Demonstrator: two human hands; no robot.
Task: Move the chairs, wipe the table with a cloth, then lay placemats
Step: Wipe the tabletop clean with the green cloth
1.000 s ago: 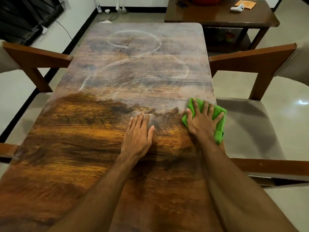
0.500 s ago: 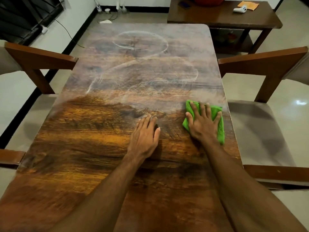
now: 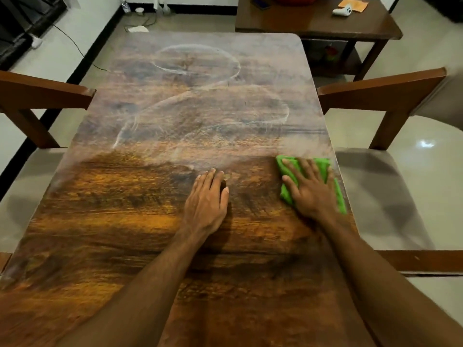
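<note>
One green cloth (image 3: 323,166) lies on the wooden table (image 3: 150,221) at about 3 o'clock, close against the right-hand edge. The right hand (image 3: 309,194) lies flat on top of it, palm down, fingers straight and spread apart, covering most of the cloth so that green shows only around the fingers and along the outer side. The left hand (image 3: 206,199) rests palm down on bare wood near the table's middle, just left of the cloth and not touching it; its fingers are straight and held together, and it holds nothing.

The near half of the tabletop, toward 6 o'clock, shows bright orange-brown grain. The far half, toward 12 o'clock, looks dull and hazy, with pale curved streaks (image 3: 200,71) looping across it. The line between the two halves runs roughly past both sets of fingertips.

Two chairs flank the table. One chair (image 3: 45,88) stands at 9 o'clock, the other chair (image 3: 380,88) at 3 o'clock, each with wooden arms and a pale seat.

One dark side table (image 3: 313,21) stands at 1 o'clock, beyond the far edge. On it sit one white handheld device (image 3: 342,10), one orange sheet (image 3: 355,3) just behind it, and one dark flat object (image 3: 260,2); any markings on them are too small to read.
</note>
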